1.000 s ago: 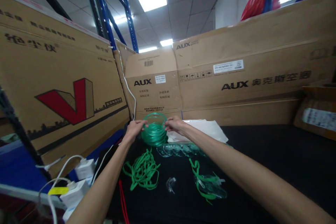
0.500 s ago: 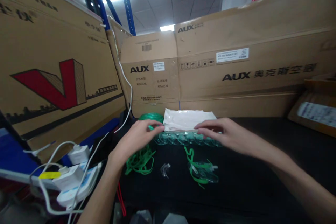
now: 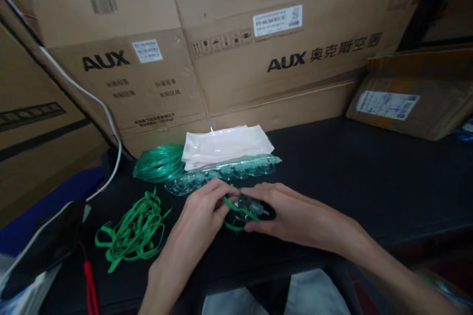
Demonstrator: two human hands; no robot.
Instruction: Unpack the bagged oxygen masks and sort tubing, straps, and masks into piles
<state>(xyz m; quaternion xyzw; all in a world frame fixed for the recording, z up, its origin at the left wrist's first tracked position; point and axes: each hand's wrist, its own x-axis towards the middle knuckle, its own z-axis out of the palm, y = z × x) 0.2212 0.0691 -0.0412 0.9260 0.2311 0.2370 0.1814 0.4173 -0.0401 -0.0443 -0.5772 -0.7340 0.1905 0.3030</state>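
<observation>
A small clear green-tinted mask [image 3: 243, 205] with a pale connector and a green elastic strap [image 3: 229, 203] lies between my hands on the black table. My left hand [image 3: 207, 209] pinches the strap at the mask's left side. From the right, my right hand [image 3: 291, 211] curls around the mask, thumb at the near edge and fingers at the far edge. Just beyond stands a row of nested clear green masks [image 3: 229, 172]. White flat packets [image 3: 227, 145] lie behind that row. A loose pile of green elastic straps [image 3: 135, 231] is left of my left arm.
Coiled green tubing [image 3: 158, 163] sits at the back left. Large cardboard boxes [image 3: 236, 83] wall off the rear, and a smaller labelled carton [image 3: 410, 98] stands at the right. A white cable [image 3: 88, 91] runs down the left side, near a red cord [image 3: 89, 283].
Both hands have come back from the nested masks and packets to the single strapped mask and taken hold of it. The view has tilted down and turned right.
</observation>
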